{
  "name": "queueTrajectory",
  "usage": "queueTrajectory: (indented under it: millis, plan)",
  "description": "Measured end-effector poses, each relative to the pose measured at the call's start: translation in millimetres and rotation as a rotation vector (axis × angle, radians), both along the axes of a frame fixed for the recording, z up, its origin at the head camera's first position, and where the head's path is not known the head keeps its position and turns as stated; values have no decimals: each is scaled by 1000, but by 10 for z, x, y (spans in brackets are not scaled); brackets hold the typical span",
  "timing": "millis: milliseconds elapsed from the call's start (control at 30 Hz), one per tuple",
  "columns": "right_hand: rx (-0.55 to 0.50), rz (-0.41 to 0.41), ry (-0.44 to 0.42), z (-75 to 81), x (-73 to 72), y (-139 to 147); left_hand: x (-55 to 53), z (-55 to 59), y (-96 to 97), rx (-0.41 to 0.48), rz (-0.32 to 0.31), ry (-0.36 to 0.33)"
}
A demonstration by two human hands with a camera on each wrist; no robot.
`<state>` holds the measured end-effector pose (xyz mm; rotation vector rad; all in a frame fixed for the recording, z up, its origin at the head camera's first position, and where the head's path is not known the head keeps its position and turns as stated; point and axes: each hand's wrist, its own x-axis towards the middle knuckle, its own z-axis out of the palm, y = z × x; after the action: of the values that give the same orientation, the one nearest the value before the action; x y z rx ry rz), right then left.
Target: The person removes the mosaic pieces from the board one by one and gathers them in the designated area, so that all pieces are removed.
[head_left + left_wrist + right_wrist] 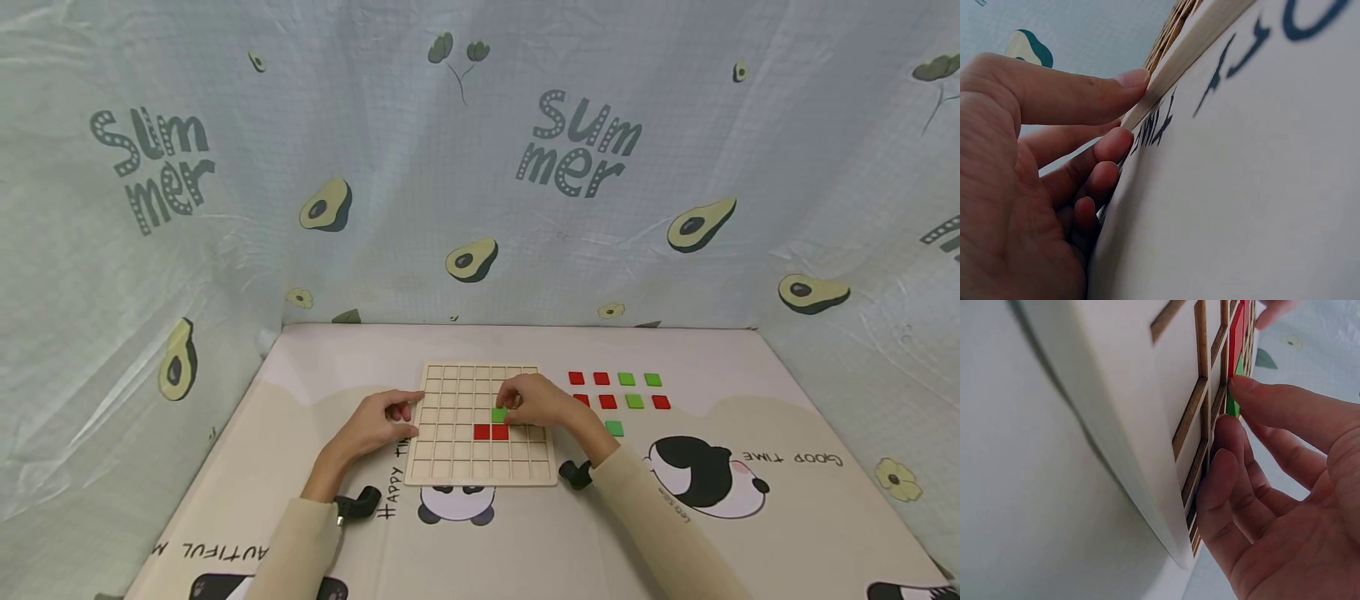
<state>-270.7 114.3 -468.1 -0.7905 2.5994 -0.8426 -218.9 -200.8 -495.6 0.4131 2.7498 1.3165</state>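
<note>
A pale wooden grid board [446,454] lies flat on the table. Against its left edge rest the thumb and index finger of my left hand [371,422], spread apart; the left wrist view shows the thumb on the board's side [1194,47]. My right hand [536,400] reaches over the board's right half and pinches a green square tile [498,414] at one of the grid cells. In the right wrist view the thumb overlaps this green tile [1232,407]. Just in front of it, two red tiles [491,432] sit side by side in cells.
Right of the board, loose red tiles [602,378] and green tiles [635,402] lie in rough rows, partly behind my right forearm. A printed cloth [585,542] covers the table. Hanging sheets [390,275] enclose the back and sides.
</note>
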Motion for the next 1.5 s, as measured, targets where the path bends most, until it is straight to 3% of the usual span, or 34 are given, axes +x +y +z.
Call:
queueTrajectory:
  millis: [667, 1233, 1500]
  plan:
    - [-51, 55, -1, 18, 42, 18, 6, 11, -5, -2, -3, 4]
    - [-28, -5, -13, 28, 66, -6, 7, 24, 10, -11, 3, 2]
    - [-29, 11, 13, -12, 60, 5, 1, -9, -5, -8, 1, 13]
